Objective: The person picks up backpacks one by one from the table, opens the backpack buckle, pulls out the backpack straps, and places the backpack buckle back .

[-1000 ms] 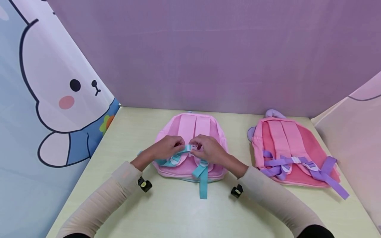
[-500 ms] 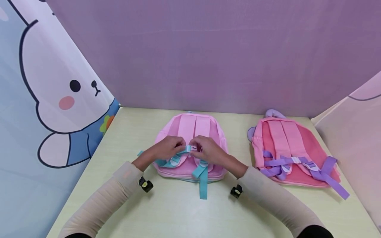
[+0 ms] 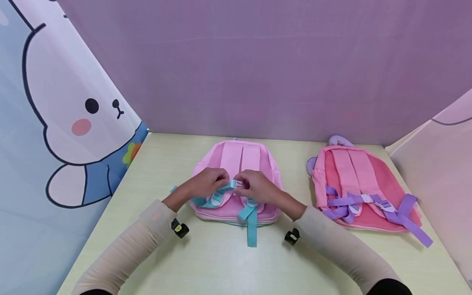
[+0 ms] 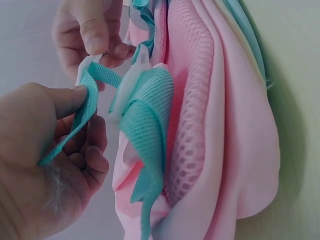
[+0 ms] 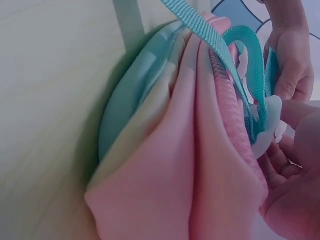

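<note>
Left wrist view: the left hand (image 4: 45, 162) pinches a teal strap (image 4: 90, 95) between thumb and fingers, close to a white buckle (image 4: 89, 65). At the upper left of the same view, the right hand (image 4: 89, 30) pinches the buckle's other end, thumb uppermost. Both grips are narrow. Whether the buckle halves are locked together cannot be told.

Right wrist view: a white strap adjuster (image 5: 270, 122), threaded with a teal band (image 5: 255, 65), sits just beside the right fingers, at the right of the frame.

Head view: both hands are positioned over the pink backpack (image 3: 233, 209), which lies at the center of the frame with its shoulder straps (image 3: 232, 157) facing up. A loose teal end (image 3: 252, 231) extends past its lower edge over the table (image 3: 206, 262). A second backpack (image 3: 385, 172), coral pink, lies well apart at the right of the frame, with purple straps (image 3: 346, 200) across its back and a purple handle (image 3: 341, 141) at its top. A purple backdrop (image 3: 258, 73) fills the upper center. A panel (image 3: 62, 102) printed with a white cartoon animal stands at the left.
</note>
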`<action>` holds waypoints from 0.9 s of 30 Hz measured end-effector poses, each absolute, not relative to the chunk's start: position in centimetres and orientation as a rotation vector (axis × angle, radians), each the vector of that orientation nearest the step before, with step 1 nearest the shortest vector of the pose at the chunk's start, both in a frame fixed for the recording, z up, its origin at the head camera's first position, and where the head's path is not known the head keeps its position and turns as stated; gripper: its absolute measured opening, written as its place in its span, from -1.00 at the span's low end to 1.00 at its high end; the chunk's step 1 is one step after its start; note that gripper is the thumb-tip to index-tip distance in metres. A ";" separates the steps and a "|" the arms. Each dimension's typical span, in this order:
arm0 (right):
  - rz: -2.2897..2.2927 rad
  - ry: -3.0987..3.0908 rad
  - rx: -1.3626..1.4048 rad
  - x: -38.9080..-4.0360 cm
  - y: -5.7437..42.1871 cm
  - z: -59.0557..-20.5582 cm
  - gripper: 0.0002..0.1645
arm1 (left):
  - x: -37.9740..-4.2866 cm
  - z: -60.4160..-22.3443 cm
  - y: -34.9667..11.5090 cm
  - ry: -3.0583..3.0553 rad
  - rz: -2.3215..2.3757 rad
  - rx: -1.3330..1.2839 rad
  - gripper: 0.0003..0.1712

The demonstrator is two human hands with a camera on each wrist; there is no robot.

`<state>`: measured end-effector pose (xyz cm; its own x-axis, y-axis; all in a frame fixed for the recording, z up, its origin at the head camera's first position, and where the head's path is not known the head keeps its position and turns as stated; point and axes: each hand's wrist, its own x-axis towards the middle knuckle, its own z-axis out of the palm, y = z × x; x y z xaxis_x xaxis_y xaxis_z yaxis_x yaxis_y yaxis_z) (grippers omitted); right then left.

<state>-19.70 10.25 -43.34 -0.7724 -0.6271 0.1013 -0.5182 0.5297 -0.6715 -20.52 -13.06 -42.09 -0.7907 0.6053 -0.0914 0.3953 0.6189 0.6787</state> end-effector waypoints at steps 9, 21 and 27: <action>-1.060 2.668 -1.011 -19.7 10.2 -43.2 -0.76 | -20.5 -42.1 -13.6 2.506 1.006 0.715 -0.84; -1.020 2.694 -1.093 -19.6 10.2 -43.0 -0.75 | -20.6 -42.2 -13.5 2.497 1.010 0.751 -0.84; -1.017 2.685 -1.084 -19.6 10.1 -42.9 -0.75 | -20.8 -42.4 -13.3 2.497 1.010 0.786 -0.83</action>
